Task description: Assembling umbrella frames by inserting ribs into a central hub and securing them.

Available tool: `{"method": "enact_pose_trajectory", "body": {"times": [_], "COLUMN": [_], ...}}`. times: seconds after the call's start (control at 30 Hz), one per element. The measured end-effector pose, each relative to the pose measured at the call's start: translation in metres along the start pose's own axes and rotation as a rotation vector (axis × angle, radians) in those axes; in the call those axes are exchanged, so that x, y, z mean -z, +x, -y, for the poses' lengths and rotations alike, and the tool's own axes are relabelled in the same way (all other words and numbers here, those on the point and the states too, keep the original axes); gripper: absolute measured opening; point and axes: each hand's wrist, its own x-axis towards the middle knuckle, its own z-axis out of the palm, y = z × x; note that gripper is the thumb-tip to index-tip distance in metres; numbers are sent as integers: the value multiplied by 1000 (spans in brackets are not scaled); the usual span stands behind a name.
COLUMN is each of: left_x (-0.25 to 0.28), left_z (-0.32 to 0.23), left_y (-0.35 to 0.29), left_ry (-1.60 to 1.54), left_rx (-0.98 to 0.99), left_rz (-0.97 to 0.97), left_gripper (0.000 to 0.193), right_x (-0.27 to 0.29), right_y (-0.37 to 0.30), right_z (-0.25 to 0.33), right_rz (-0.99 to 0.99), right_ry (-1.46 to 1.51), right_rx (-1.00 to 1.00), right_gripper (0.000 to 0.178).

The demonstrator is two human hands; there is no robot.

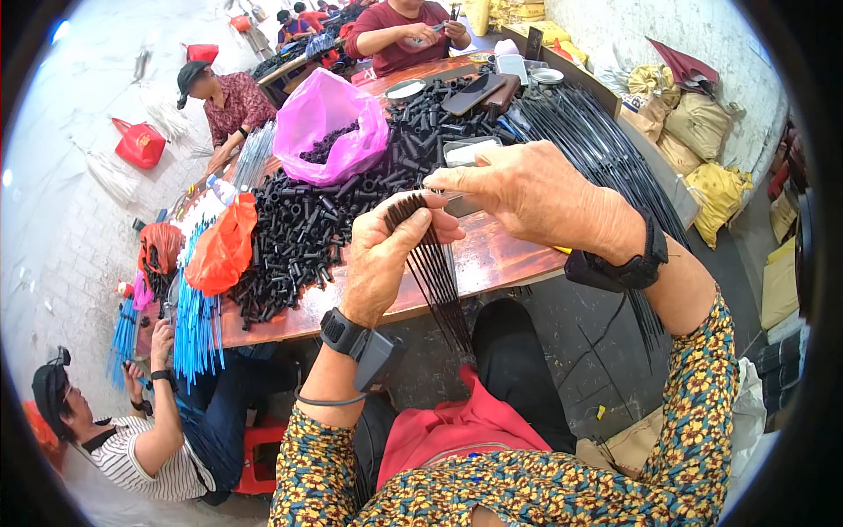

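Head view: a bundle of long, thin, black rods [441,292] hangs in front of the near edge of the reddish-brown wooden table [492,250], its lower ends reaching toward the lap. The person's left hand [379,250] is closed around the upper part, thumb pressed across the rods, tips lined up above it. The right hand [540,189] hovers with its index finger stretched just beside those tips; whether it pinches anything, I cannot tell. The rods look light and springy, probably smooth enough to slide past one another under a loose thumb. The best hold seems near the upper ends; gripped low, the slender lengths would likely sway and fan out. Short, black, plastic-looking tubes [285,241] lie heaped on the table.
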Motion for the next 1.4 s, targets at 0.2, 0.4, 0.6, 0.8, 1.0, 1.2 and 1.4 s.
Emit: {"method": "enact_pose_trajectory", "body": {"times": [0.2, 0.4, 0.6, 0.8, 1.0, 1.2, 1.4], "left_x": [2, 3, 4, 5, 2, 3, 6], "left_z": [0, -1, 0, 1, 0, 0, -1], "left_y": [-1, -2, -3, -3, -3, -3, -2], "left_ry": [-19, -30, -31, -1, 18, 67, 155], "left_rx": [-15, -18, -22, -23, -28, -22, -66], "left_rz": [16, 6, -5, -2, 10, 10, 51], "left_gripper": [25, 23, 23, 30, 27, 26, 28], "right_x": [0, -3, -6, 7, 0, 15, 17], "right_y": [2, 3, 4, 6, 6, 10, 20], "right_z": [-6, -8, -12, -3, -13, -4, -13], "right_rz": [38, 35, 53, 203, 106, 163, 130], "right_ry": [80, 54, 64, -12, 114, -138, -74], "right_rx": [4, 45, 59, -8, 58, 79, 170], "right_gripper": [32, 33, 37, 38, 40, 42, 43]}}
